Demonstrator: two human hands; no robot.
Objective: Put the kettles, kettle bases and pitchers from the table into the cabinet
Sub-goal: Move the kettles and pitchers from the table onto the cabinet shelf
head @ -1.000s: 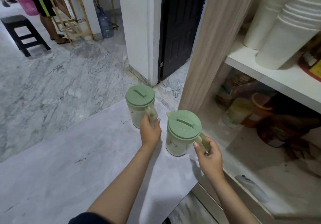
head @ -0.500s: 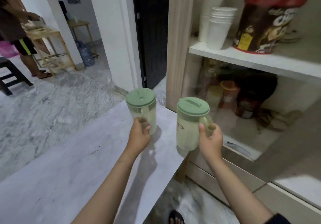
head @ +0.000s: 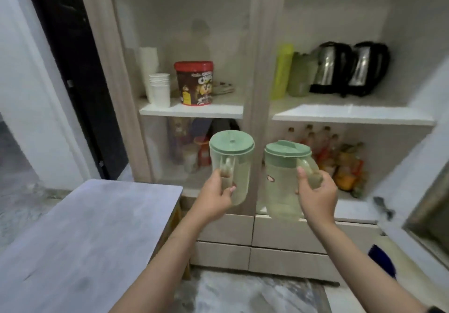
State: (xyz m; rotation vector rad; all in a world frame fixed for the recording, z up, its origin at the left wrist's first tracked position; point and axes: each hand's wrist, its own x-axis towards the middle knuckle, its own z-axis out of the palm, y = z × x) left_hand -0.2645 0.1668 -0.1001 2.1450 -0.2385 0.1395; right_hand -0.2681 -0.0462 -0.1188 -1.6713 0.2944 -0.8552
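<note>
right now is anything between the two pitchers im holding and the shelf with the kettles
Nothing visible blocks the way. That side of the cabinet stands open, and the front of the shelf is bare. The two kettles and green containers sit along its back, above both pitchers.

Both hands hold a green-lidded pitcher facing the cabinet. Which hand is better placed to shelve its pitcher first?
Probably the right hand: its pitcher hangs before the open right compartment, below the kettles. The left hand faces the centre post.
</note>
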